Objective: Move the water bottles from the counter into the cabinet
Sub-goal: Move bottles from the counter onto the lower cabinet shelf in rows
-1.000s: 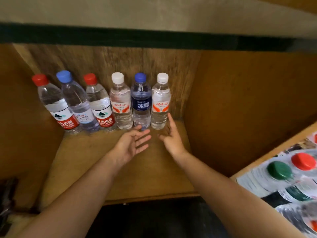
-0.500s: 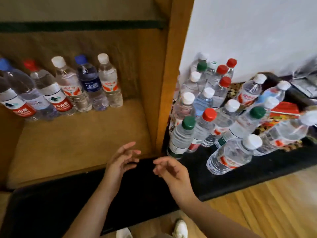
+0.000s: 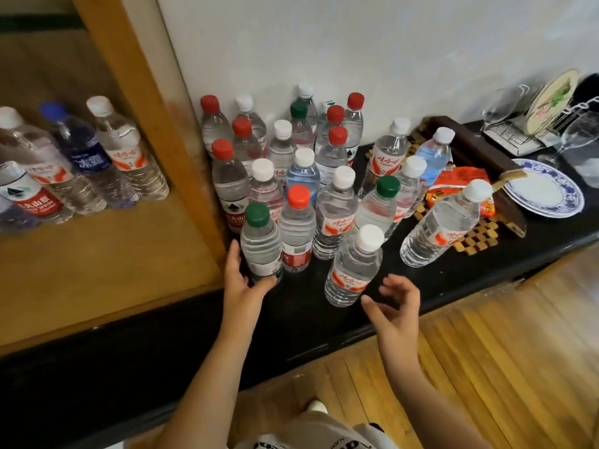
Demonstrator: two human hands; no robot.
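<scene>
Several water bottles with red, white and green caps stand crowded on the black counter (image 3: 301, 311) against the white wall. My left hand (image 3: 241, 281) cups the base of the nearest green-capped bottle (image 3: 261, 246), thumb on its left side and fingertips at its front, without a closed grip. My right hand (image 3: 397, 307) hovers open with curled fingers just right of a white-capped bottle (image 3: 353, 270), not touching it. On the left, the wooden cabinet shelf (image 3: 97, 270) holds a row of bottles (image 3: 126, 153) along its back.
The cabinet's wooden side post (image 3: 162, 124) separates shelf and counter. Right of the bottles lie a woven mat (image 3: 479, 236), an orange snack packet (image 3: 457, 186), blue-and-white plates (image 3: 547, 192) and a wire dish rack (image 3: 528, 128) with glasses. Wooden floor (image 3: 486, 351) lies below.
My view has swung right from the cabinet to the counter. Both hands have come out of the cabinet and reached the front bottles, the left now against the green-capped one.
</scene>
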